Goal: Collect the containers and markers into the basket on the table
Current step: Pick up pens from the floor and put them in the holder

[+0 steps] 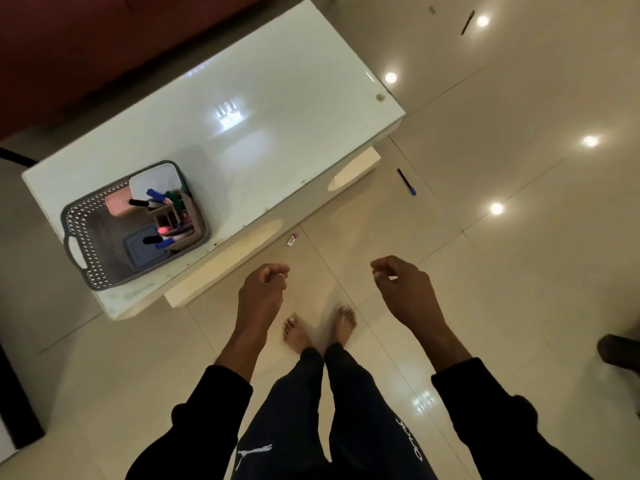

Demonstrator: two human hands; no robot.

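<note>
A grey perforated basket (86, 233) stands at the near left end of the white table (277, 109). Inside it are a white-lidded container (154, 181), a pink one (117, 204), a blue-lidded one (138, 252) and a holder (173, 216) with several markers. A blue marker (406, 182) lies on the floor right of the table. A dark marker (467, 22) lies far off at the top right. My left hand (265, 289) and my right hand (401, 282) hang over the floor, fingers loosely curled, holding nothing.
A small red-and-white item (293, 240) lies on the floor tiles by the table's near edge. A red sofa (86, 46) runs behind the table. A small round knob (380, 97) sits at the table's right corner. A dark object (618, 351) is at the right edge.
</note>
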